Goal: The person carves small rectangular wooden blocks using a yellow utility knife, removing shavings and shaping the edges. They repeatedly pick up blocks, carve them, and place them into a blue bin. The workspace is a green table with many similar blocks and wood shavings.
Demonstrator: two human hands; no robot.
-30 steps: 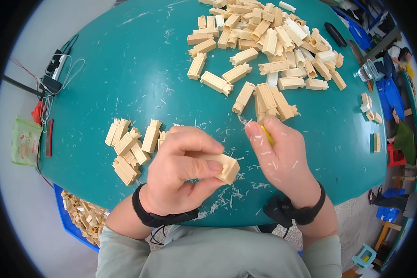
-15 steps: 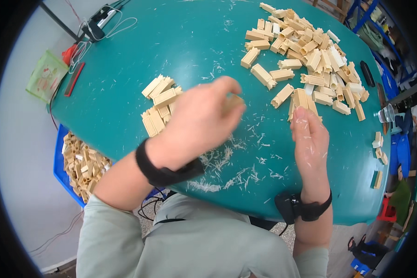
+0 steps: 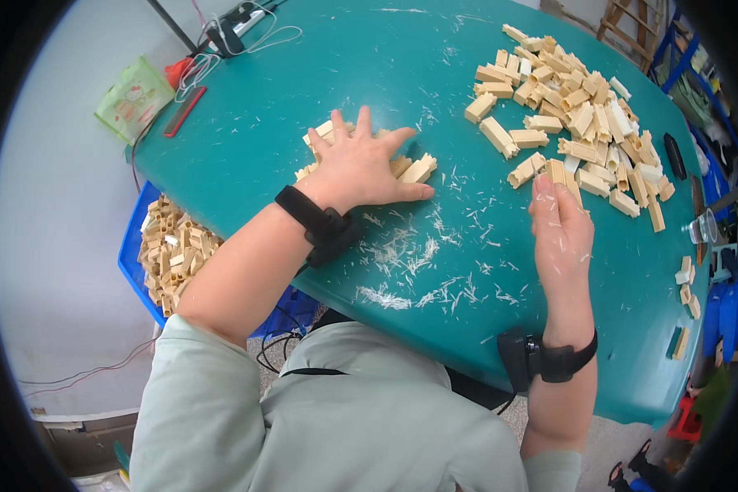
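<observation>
beige blocks (image 3: pixel 419 170) now lie beneath newly splayed fingers (image 3: pixel 363 125).

The left hand (image 3: pixel 357 166) splays over beige oblong plastic blocks (image 3: pixel 418 170) left of the beige-and-white block pile (image 3: pixel 580 120) beside the right hand (image 3: pixel 562 232).

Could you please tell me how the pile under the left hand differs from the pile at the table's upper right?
The small pile is partly hidden beneath the left hand; the large pile is mostly uncovered. The visible pieces of the small pile are beige, while the large pile also has white ones. Both rest on the green table.
</observation>
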